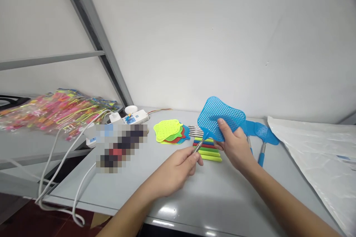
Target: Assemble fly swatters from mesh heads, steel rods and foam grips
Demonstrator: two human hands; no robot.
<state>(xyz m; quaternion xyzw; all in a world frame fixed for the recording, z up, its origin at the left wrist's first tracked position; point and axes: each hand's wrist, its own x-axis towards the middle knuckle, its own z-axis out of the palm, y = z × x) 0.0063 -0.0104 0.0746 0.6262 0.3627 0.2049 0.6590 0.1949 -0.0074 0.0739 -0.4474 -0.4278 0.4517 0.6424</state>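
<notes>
My right hand (236,148) pinches the mesh head of a blue fly swatter (213,113), thumb on its face. My left hand (179,170) is closed around the thin metal rod (198,146) at the head's neck; the rod's lower end is hidden in the fist. Just behind lie colored handle grips (208,153) in a row, with several bare metal rods (195,131) beyond. A fanned stack of yellow, green, red and blue swatter heads (167,130) rests to the left. Blue fly swatters (261,131) with metal rods and blue grips lie right of my right hand.
A white plastic sheet (314,148) covers the table's right end. At left are a white power strip (137,117), loose white cables (57,146) and a pile of bagged colorful items (75,111). A pixelated patch hides something dark on the table. A metal frame (91,26) rises behind.
</notes>
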